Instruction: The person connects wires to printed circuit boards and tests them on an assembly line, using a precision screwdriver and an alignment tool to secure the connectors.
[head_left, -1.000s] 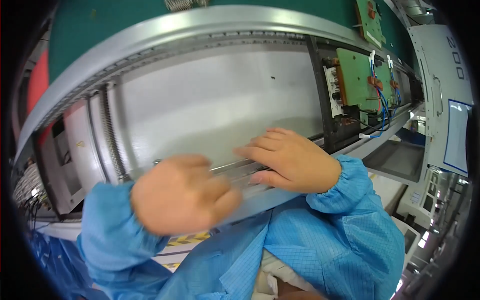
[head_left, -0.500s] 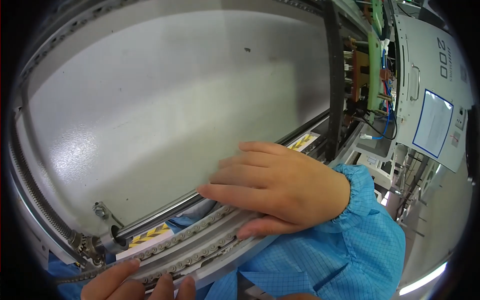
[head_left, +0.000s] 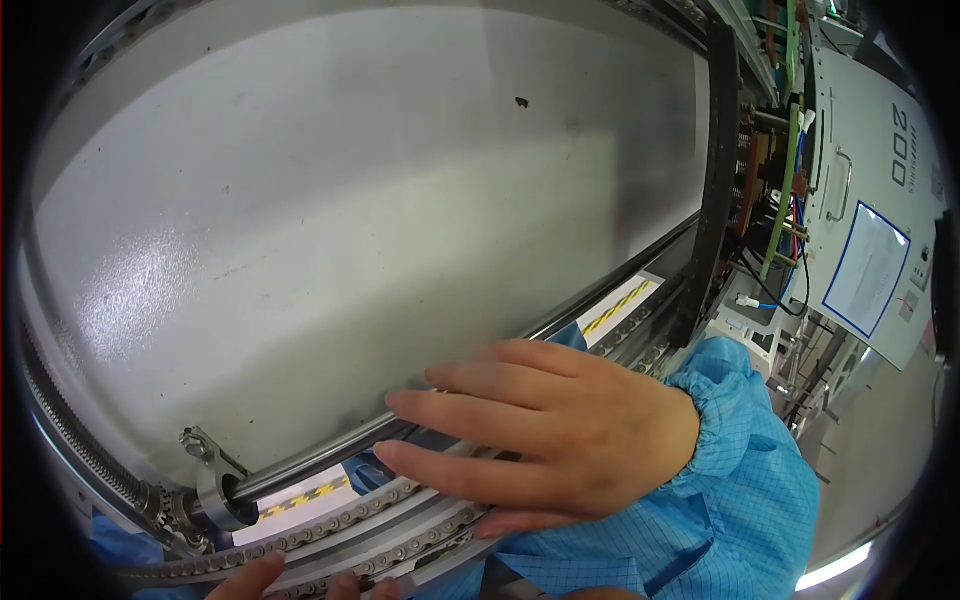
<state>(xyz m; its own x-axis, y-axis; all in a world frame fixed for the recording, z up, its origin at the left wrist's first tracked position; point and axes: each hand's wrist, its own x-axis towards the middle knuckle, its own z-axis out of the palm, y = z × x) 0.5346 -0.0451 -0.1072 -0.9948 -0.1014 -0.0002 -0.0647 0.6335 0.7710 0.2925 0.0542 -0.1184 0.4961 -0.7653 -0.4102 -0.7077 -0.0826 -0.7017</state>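
Note:
My right hand (head_left: 560,430) lies palm down across the chain rail, its fingers stretched out and spread toward the shiny metal rod (head_left: 330,465). The fingertips blur slightly over the rod; whether they press on it I cannot tell. Under the hand runs a roller chain (head_left: 350,515) in a grey metal rail (head_left: 420,575). At the lower edge my left hand (head_left: 265,582) shows only a few fingertips, held apart at the near end of the chain. The rest of that hand is out of the picture. Neither hand visibly holds anything.
Beyond the rod is a large grey metal panel (head_left: 380,230). A bracket (head_left: 215,490) carries the rod's left end. At right stand a dark upright frame bar (head_left: 712,190), wires (head_left: 797,215) and a light cabinet door (head_left: 870,180). Yellow-black striped tape (head_left: 615,308) shows below.
The view has shifted slightly. My right hand has moved lower, nearer to me, and its fingers are spread wider. My left hand has dropped partly out of the picture.

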